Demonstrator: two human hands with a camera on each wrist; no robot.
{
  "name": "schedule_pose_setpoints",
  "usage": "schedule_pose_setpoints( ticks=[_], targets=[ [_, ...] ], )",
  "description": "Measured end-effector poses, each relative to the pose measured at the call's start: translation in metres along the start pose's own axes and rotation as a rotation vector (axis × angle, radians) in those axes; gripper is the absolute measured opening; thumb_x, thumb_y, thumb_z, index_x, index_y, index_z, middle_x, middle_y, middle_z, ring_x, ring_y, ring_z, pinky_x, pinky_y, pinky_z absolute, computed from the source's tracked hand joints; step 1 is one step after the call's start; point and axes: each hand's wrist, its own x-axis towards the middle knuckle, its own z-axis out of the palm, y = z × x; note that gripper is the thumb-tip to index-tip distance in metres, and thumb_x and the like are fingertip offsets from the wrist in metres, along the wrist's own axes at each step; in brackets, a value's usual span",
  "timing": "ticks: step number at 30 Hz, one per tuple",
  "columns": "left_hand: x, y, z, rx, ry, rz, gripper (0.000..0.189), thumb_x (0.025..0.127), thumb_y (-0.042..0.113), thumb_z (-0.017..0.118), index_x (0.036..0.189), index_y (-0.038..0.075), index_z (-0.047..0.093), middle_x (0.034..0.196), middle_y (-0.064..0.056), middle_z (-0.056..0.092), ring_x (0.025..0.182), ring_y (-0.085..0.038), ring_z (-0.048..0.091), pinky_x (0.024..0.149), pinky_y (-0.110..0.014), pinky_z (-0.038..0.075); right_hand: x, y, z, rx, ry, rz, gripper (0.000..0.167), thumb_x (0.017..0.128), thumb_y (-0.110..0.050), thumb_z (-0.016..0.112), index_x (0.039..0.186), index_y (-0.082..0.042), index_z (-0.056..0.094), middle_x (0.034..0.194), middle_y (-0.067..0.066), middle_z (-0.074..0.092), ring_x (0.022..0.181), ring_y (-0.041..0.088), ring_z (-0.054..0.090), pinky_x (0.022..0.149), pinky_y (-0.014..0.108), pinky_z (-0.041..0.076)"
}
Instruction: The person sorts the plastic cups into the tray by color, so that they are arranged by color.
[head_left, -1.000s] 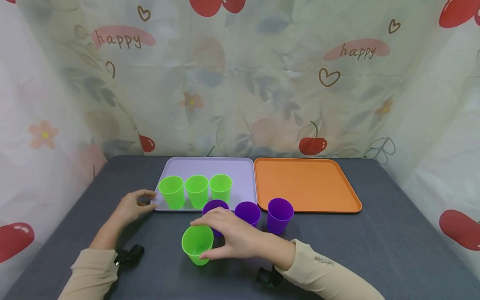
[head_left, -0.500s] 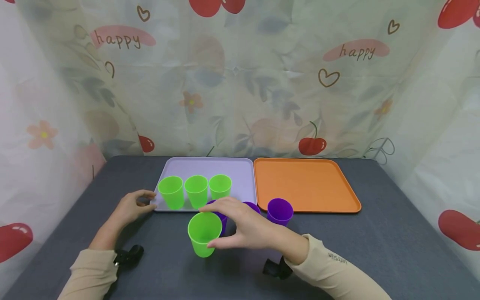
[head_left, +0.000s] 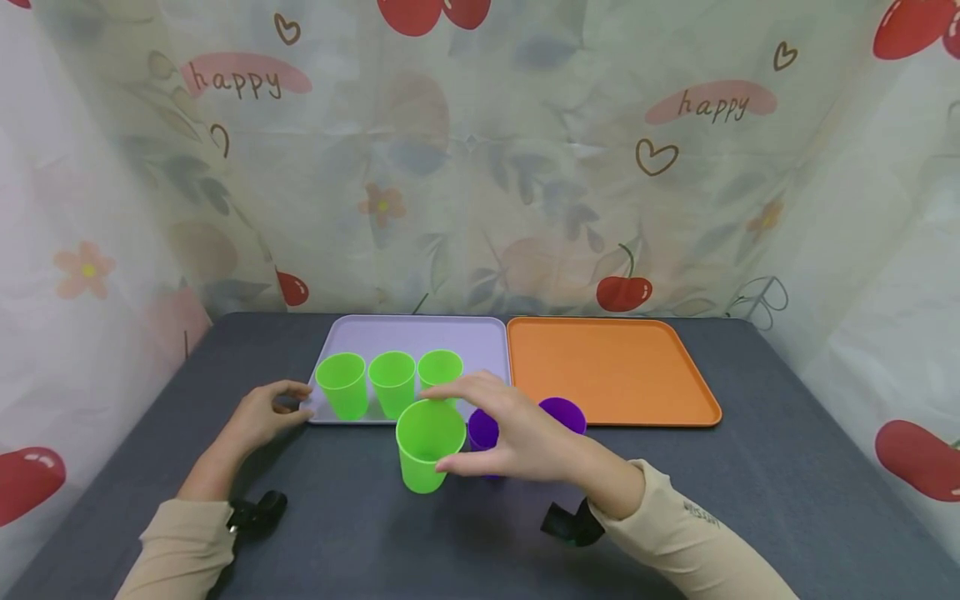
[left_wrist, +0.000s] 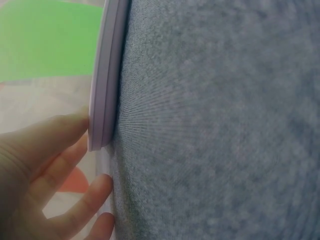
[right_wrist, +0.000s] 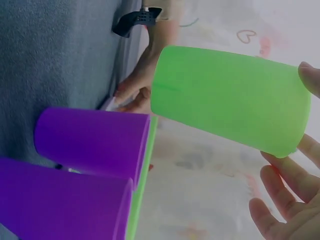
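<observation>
My right hand (head_left: 517,429) holds a green plastic cup (head_left: 420,454) near its rim, thumb on the near side and fingers on the far side. The cup is raised off the table, mouth up, as the right wrist view of the green cup (right_wrist: 230,100) also shows. My left hand (head_left: 262,412) touches the left edge of a lavender tray (head_left: 420,331), with its fingertips at the rim in the left wrist view. Three green cups stand in a row on that tray, the leftmost green cup (head_left: 345,392) closest to the left hand.
Purple cups stand in front of the trays; one purple cup (head_left: 482,431) and another purple cup (head_left: 564,412) show partly behind the right hand. An orange tray (head_left: 611,367) lies right beside the lavender one. Patterned cloth (head_left: 472,167) hangs behind the dark table (head_left: 337,533).
My right hand has lifted the green cup and carried it up, forward and to the right, now covering one purple cup. The left hand has stayed at the tray edge.
</observation>
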Motion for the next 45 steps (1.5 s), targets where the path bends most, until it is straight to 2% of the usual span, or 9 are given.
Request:
schedule_pose_setpoints(
  ticks=[19, 26, 34, 40, 45],
  targets=[
    [0.000, -0.001, 0.001, 0.009, 0.010, 0.000, 0.037, 0.086, 0.017, 0.065, 0.117, -0.002, 0.059, 0.115, -0.026, 0.060, 0.095, -0.038, 0.062, 0.076, -0.045, 0.051, -0.005, 0.006, -0.029, -0.001, 0.106, -0.025, 0.059, 0.072, -0.016, 0.079, 0.125, -0.006, 0.054, 0.121, 0.006, 0.061, 0.115, 0.017, 0.055, 0.101, 0.034, 0.042],
    [0.000, -0.001, 0.001, 0.006, 0.010, 0.004, 0.037, 0.086, 0.016, 0.065, 0.117, -0.002, 0.059, 0.115, -0.027, 0.059, 0.095, -0.038, 0.062, 0.076, -0.045, 0.051, -0.007, 0.010, -0.039, -0.036, 0.135, 0.004, 0.059, 0.071, -0.018, 0.080, 0.124, -0.008, 0.055, 0.122, 0.005, 0.062, 0.112, 0.016, 0.056, 0.098, 0.031, 0.042],
    [0.000, -0.001, 0.001, 0.004, 0.006, 0.010, 0.037, 0.086, 0.017, 0.065, 0.117, -0.002, 0.059, 0.115, -0.027, 0.059, 0.096, -0.038, 0.062, 0.077, -0.045, 0.051, -0.010, 0.017, -0.049, -0.063, 0.166, 0.044, 0.061, 0.071, -0.016, 0.081, 0.125, -0.008, 0.055, 0.123, 0.006, 0.062, 0.114, 0.018, 0.056, 0.099, 0.035, 0.043],
    [0.000, -0.002, 0.001, 0.003, 0.005, 0.006, 0.037, 0.086, 0.018, 0.065, 0.117, -0.001, 0.059, 0.116, -0.026, 0.059, 0.096, -0.038, 0.062, 0.077, -0.045, 0.051, -0.011, 0.024, -0.056, -0.060, 0.174, 0.106, 0.060, 0.072, -0.016, 0.080, 0.126, -0.010, 0.055, 0.125, 0.003, 0.061, 0.117, 0.017, 0.054, 0.101, 0.033, 0.041],
    [0.000, -0.001, 0.001, 0.005, 0.005, 0.008, 0.037, 0.086, 0.018, 0.065, 0.117, -0.001, 0.059, 0.116, -0.026, 0.059, 0.096, -0.038, 0.062, 0.077, -0.045, 0.051, -0.012, 0.034, -0.062, -0.054, 0.176, 0.118, 0.060, 0.073, -0.015, 0.080, 0.127, -0.010, 0.054, 0.125, 0.004, 0.061, 0.114, 0.016, 0.056, 0.098, 0.034, 0.044]
  ],
)
